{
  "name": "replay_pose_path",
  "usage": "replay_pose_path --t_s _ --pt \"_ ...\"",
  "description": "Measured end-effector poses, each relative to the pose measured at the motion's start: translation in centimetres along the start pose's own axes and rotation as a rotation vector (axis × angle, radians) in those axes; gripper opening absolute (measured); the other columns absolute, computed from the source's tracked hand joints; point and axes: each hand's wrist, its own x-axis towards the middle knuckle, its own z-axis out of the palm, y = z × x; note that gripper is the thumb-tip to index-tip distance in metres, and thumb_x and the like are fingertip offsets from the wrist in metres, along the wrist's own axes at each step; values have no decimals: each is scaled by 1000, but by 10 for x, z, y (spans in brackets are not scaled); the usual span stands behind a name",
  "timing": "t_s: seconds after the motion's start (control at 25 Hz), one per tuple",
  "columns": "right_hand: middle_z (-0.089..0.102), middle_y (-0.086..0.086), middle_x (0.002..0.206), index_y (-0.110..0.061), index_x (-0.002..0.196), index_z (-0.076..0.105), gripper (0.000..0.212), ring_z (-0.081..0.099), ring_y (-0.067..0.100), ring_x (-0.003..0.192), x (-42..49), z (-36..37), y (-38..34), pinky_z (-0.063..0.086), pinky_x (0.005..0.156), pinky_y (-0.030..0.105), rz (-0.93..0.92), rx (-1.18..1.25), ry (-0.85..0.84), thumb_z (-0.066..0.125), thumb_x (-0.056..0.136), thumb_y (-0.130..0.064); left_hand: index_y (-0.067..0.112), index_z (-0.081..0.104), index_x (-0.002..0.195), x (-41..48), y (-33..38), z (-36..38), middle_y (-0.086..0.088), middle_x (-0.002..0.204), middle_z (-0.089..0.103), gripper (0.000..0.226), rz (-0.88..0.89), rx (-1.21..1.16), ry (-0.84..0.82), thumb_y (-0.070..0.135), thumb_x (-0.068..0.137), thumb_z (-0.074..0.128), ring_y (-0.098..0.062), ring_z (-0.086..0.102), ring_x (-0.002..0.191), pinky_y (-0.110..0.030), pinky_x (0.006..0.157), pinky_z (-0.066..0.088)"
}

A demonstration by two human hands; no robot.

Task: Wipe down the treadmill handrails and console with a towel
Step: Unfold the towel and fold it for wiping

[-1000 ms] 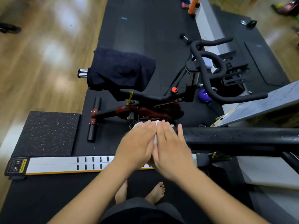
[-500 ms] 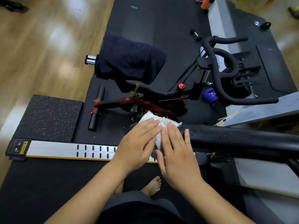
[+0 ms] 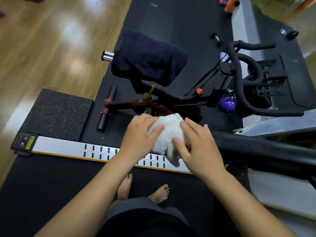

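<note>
Both hands are bunching the white towel (image 3: 168, 134) over the near end of the black handrail (image 3: 256, 147). Left hand (image 3: 140, 139) is cupping its left side, right hand (image 3: 201, 147) is resting nearly flat on its right. Next, likely sliding rightward along the rail.

Gym: spin bike (image 3: 171, 100), treadmill deck (image 3: 51, 185) (rubber mats).
</note>
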Motion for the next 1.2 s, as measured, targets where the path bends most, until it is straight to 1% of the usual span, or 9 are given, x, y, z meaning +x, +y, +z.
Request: replay_pose_path --t_s 0.16,0.32,0.4,0.52,0.72,0.84,0.96,1.08,1.2 --pt "53 12 130 -7 110 59 37 50 30 120 -11 4 -18 41 105 42 -161 24 238 68 79 -24 15 68 92 3 23 -17 12 93 63 20 245 -24 114 32 82 62 -12 54 94 -40 88 45" --pt "49 -9 114 -23 126 46 63 47 17 106 -17 -12 -20 44 93 33 1 376 353 74 70 -22 19 66 94 1 57 -37 10 85 65 19 474 -16 -22 35 86 58 -8 48 85 -17 97 33" --pt "47 -6 94 -22 107 60 39 46 18 89 -21 -17 -15 47 77 38 -46 320 400 68 69 -20 30 61 98 -2 56 -41 11 87 67 19 466 38 -142 45 87 56 -6 45 83 -14 93 31" --pt "45 -3 91 -10 76 62 13 45 19 84 -31 -26 -6 41 72 29 -88 334 509 65 67 -18 47 56 94 -1 47 -43 21 94 61 27 413 111 -448 66 75 62 4 50 92 -31 92 35" --pt "58 1 76 -7 72 54 30 52 15 70 -62 -45 20 40 65 22 -43 388 553 78 60 8 27 64 73 -7 48 -69 13 91 61 35 374 5 -562 59 66 78 -10 55 89 -23 81 38" --pt "56 -8 78 -19 91 52 52 50 3 69 -78 -33 29 37 65 7 80 400 508 88 60 2 30 69 77 -8 47 -101 9 83 69 21 218 -112 -487 32 66 88 -4 63 79 -17 70 46" --pt "56 2 84 -15 97 49 37 51 8 72 -82 -28 27 42 69 10 -114 422 544 79 76 -16 29 67 79 2 39 -93 13 80 68 37 137 -67 -112 -7 74 76 4 59 73 -16 69 47" --pt "51 5 84 -16 92 54 20 50 19 65 -64 -12 24 47 56 28 -154 325 445 67 85 -4 20 64 100 22 31 -40 6 100 63 29 62 125 217 6 75 65 -17 56 96 -38 88 46" --pt "46 -1 85 -20 98 61 11 50 27 59 -59 11 23 46 45 40 -75 177 258 59 89 -14 15 53 122 16 26 8 -2 126 47 39 -162 -10 178 7 85 60 -18 47 120 -17 102 33"
